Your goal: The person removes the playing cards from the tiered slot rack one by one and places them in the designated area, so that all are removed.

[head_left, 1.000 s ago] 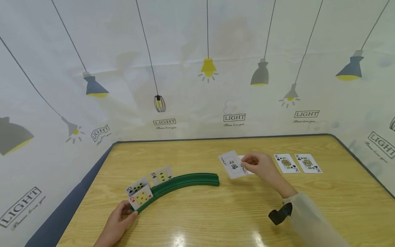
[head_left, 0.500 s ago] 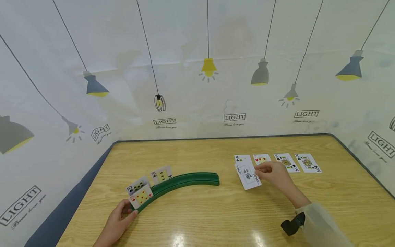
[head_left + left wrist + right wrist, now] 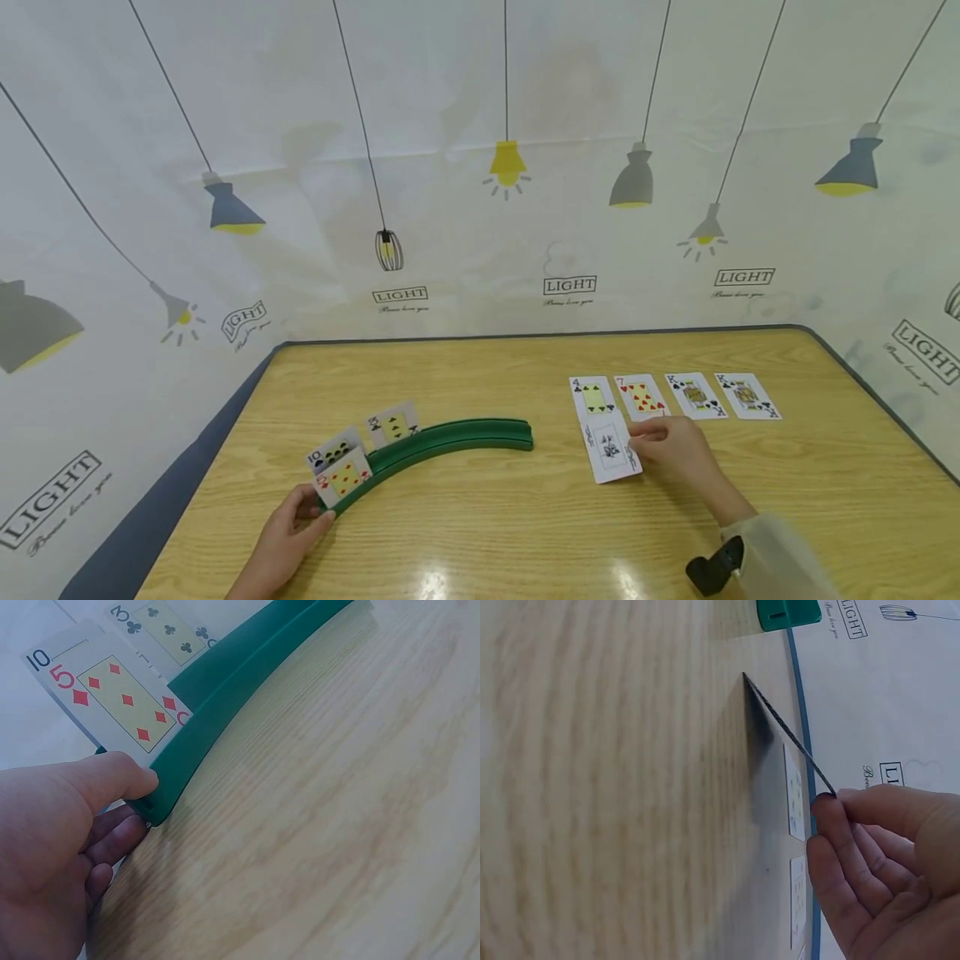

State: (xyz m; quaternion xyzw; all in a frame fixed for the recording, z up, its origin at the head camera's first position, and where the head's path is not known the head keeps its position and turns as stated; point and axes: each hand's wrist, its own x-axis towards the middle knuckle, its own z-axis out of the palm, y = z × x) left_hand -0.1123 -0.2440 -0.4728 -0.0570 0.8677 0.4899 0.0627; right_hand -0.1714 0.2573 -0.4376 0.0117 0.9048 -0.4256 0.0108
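My left hand [image 3: 288, 529] grips the near left end of a curved green card holder [image 3: 465, 435], thumb in front and fingers behind, as the left wrist view also shows. In the holder stand a five of diamonds [image 3: 124, 705], a black ten [image 3: 326, 454] partly behind it, and a three of clubs [image 3: 393, 427] farther along. On the right, my right hand [image 3: 675, 450] pinches a joker card [image 3: 609, 447] by its right edge. The right wrist view shows the joker edge-on and tilted, its far edge down at the wood. It lies just in front of a four of clubs [image 3: 594, 398].
A seven of hearts [image 3: 639, 393] and two kings, a king of spades [image 3: 696, 396] and a king of clubs [image 3: 748, 396], lie face up in a row beside the four. The wooden table [image 3: 465, 533] meets lamp-printed walls [image 3: 465, 208] at its back and sides.
My right hand has brought the joker rightward and down toward the person, from over the four of clubs to just in front of it, uncovering that card. The left hand has stayed still.
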